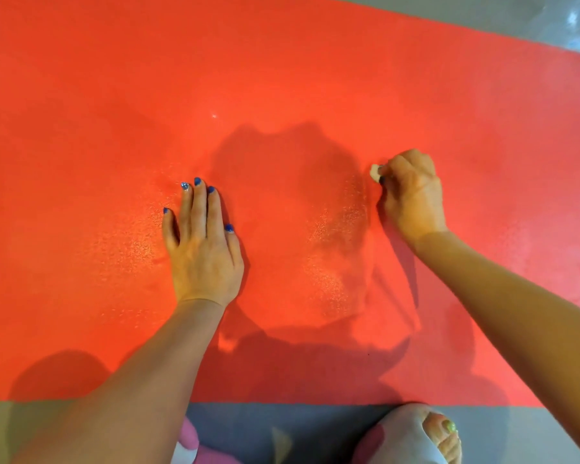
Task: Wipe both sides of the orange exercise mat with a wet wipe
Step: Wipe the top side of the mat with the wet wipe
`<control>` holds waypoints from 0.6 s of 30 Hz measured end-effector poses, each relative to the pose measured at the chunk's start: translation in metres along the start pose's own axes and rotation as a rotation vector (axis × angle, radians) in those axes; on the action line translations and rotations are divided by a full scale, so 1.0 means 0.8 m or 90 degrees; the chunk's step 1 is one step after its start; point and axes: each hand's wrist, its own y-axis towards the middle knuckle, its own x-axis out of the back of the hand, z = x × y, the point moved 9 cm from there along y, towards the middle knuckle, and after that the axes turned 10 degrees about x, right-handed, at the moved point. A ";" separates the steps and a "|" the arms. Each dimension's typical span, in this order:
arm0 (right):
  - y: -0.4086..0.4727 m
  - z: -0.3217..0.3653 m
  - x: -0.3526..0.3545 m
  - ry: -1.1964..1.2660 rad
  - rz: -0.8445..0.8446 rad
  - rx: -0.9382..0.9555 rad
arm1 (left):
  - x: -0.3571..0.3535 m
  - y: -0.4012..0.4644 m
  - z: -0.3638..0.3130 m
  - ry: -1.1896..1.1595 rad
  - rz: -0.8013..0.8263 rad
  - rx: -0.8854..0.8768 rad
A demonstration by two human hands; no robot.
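The orange exercise mat (315, 78) lies flat on a grey floor (449, 15) and fills nearly the whole view, its near edge running just above the person's foot (426, 433). The left hand (203, 249) lies palm-down on the mat left of its middle, fingers straight and close together, thumb slightly apart, pressing to steady it. The right hand (412, 192) sits on the mat right of its middle, fingers curled tight around a bunched wet wipe (376, 172); only a small white corner pokes out past the knuckles, touching the mat surface.

Patches of the mat between the two hands glisten, which suggests damp, freshly wiped ground. The step in hand looks like wiping the upward face, with the wipe working the middle band. How much of this face is done is hard to judge; the far strip near the floor looks duller and may be dry.

The next move calls for sweeping the wipe across the parts that do not glisten, with the flat hand pinning the mat against sliding. The underside remains, so the mat must be turned over afterwards
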 end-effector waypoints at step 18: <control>-0.060 0.037 -0.011 0.027 0.013 0.017 | -0.004 0.004 0.003 -0.013 0.038 -0.005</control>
